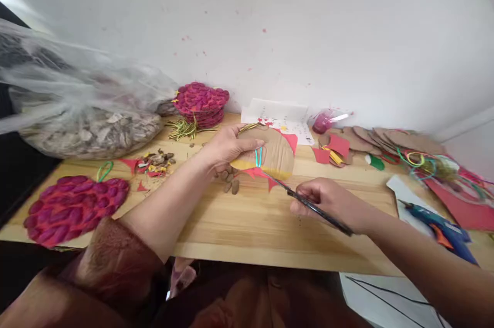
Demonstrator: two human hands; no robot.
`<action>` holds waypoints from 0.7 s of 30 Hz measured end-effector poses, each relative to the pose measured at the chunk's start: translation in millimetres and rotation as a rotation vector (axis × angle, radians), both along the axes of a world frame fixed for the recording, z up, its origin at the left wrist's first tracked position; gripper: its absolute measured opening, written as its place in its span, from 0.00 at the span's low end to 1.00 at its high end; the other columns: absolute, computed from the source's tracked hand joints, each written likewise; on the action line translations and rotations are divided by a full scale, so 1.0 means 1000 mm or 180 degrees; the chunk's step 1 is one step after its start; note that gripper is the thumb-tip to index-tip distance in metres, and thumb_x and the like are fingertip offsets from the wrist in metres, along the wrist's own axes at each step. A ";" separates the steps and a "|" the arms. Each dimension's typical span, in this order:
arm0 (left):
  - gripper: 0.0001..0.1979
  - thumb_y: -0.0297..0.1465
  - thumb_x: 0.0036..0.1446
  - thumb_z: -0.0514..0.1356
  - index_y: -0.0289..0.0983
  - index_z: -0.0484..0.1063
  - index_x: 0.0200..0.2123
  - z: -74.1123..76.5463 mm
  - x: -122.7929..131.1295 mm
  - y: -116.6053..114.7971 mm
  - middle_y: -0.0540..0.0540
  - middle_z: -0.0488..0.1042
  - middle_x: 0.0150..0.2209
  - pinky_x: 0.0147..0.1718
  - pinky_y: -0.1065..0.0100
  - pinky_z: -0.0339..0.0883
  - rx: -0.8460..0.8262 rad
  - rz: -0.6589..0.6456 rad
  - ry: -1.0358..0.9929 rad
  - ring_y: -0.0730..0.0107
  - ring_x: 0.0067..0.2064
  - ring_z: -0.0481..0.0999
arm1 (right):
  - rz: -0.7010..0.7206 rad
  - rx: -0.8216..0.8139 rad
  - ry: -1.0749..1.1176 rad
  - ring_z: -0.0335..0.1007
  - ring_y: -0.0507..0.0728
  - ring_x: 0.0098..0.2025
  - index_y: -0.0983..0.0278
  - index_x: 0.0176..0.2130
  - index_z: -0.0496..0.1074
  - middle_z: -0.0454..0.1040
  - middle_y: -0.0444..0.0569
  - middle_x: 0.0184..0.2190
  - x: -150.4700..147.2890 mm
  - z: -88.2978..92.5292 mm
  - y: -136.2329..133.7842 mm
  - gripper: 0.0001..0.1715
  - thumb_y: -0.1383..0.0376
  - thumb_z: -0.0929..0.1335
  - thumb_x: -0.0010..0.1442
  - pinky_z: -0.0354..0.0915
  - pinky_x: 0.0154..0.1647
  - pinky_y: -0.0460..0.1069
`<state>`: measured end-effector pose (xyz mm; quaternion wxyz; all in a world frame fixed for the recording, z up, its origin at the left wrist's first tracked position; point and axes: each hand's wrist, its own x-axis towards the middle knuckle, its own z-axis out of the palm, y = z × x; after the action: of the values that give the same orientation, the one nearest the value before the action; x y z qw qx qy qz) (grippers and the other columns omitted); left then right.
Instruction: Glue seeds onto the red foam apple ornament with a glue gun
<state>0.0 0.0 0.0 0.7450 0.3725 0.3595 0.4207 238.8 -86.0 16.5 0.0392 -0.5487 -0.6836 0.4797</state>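
My left hand [227, 148] is closed on a rounded cardboard piece [277, 153], its thumb pressed on the upper face. A looped turquoise cord [258, 157] lies against the cardboard near the thumb. Pointed bits of a red sheet [272, 183] stick out past the cardboard's near edge and its far right side. In my right hand [330, 199] is a pair of black scissors [322, 211], with the blades reaching the red sheet at the near edge. Below my left fingers, several brown pods or seeds [234, 186] rest on the wooden table [231, 230].
At left are a clear plastic bag [88, 132] of dry pieces and a magenta studded mat [77, 210]. Similar mats [200, 104] are stacked by the wall. Cardboard discs [409, 140], red scraps [339, 145] and a blue glue gun [440, 225] lie at right.
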 end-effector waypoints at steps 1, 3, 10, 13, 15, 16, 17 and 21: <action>0.16 0.21 0.41 0.72 0.34 0.77 0.36 0.000 0.000 0.000 0.46 0.81 0.31 0.32 0.69 0.77 0.0034 0.0033 0.0038 0.69 0.28 0.79 | -0.0020 0.0022 -0.0013 0.47 0.50 0.25 0.61 0.24 0.58 0.51 0.36 0.23 0.000 -0.001 -0.001 0.23 0.53 0.71 0.57 0.47 0.25 0.48; 0.16 0.22 0.42 0.72 0.34 0.77 0.36 0.000 0.001 0.000 0.46 0.81 0.32 0.32 0.68 0.77 0.0094 0.0092 0.0102 0.68 0.28 0.79 | -0.0068 0.0088 -0.0057 0.47 0.50 0.25 0.61 0.24 0.58 0.52 0.37 0.23 0.000 -0.001 -0.002 0.23 0.53 0.72 0.57 0.47 0.25 0.48; 0.21 0.25 0.41 0.74 0.34 0.77 0.42 -0.006 -0.001 0.004 0.44 0.81 0.36 0.35 0.65 0.77 0.0213 0.0187 0.0158 0.65 0.32 0.81 | -0.0269 0.0359 -0.0271 0.48 0.50 0.25 0.60 0.23 0.59 0.53 0.36 0.22 -0.004 -0.003 -0.002 0.23 0.53 0.73 0.54 0.47 0.25 0.48; 0.21 0.26 0.41 0.74 0.34 0.77 0.41 -0.008 -0.001 0.004 0.43 0.81 0.36 0.33 0.66 0.77 0.0227 0.0188 0.0145 0.65 0.31 0.80 | -0.0299 0.0395 -0.0282 0.47 0.50 0.25 0.60 0.23 0.59 0.53 0.36 0.22 -0.005 -0.004 -0.003 0.23 0.53 0.73 0.54 0.47 0.24 0.48; 0.20 0.27 0.41 0.74 0.34 0.77 0.40 -0.009 -0.001 0.004 0.44 0.81 0.35 0.32 0.66 0.77 0.0270 0.0186 0.0110 0.65 0.31 0.80 | -0.0316 0.0414 -0.0286 0.47 0.50 0.25 0.60 0.23 0.58 0.52 0.36 0.21 -0.005 -0.004 -0.003 0.24 0.52 0.73 0.54 0.46 0.24 0.48; 0.19 0.27 0.41 0.74 0.34 0.77 0.39 -0.009 -0.001 0.004 0.44 0.81 0.34 0.32 0.66 0.77 0.0295 0.0195 0.0091 0.66 0.31 0.80 | -0.0323 0.0418 -0.0286 0.47 0.50 0.25 0.60 0.22 0.58 0.52 0.36 0.21 -0.004 -0.004 -0.004 0.24 0.52 0.73 0.54 0.46 0.24 0.48; 0.18 0.27 0.41 0.74 0.34 0.78 0.38 -0.009 -0.001 0.004 0.44 0.81 0.34 0.32 0.66 0.77 0.0315 0.0204 0.0075 0.66 0.30 0.80 | -0.0330 0.0418 -0.0287 0.47 0.50 0.25 0.60 0.22 0.58 0.52 0.37 0.21 -0.004 -0.004 -0.004 0.24 0.52 0.73 0.54 0.46 0.24 0.48; 0.18 0.27 0.40 0.75 0.35 0.78 0.37 -0.010 -0.001 0.003 0.45 0.82 0.34 0.32 0.65 0.77 0.0305 0.0264 0.0099 0.65 0.31 0.80 | -0.0344 0.0391 -0.0285 0.48 0.51 0.25 0.60 0.23 0.60 0.54 0.37 0.21 -0.003 -0.003 -0.003 0.24 0.51 0.72 0.54 0.47 0.24 0.48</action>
<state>-1.0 3.2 -10.2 0.7026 0.3990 0.3656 0.4620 235.4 -89.0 13.0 0.0680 -0.6023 -0.6821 0.4090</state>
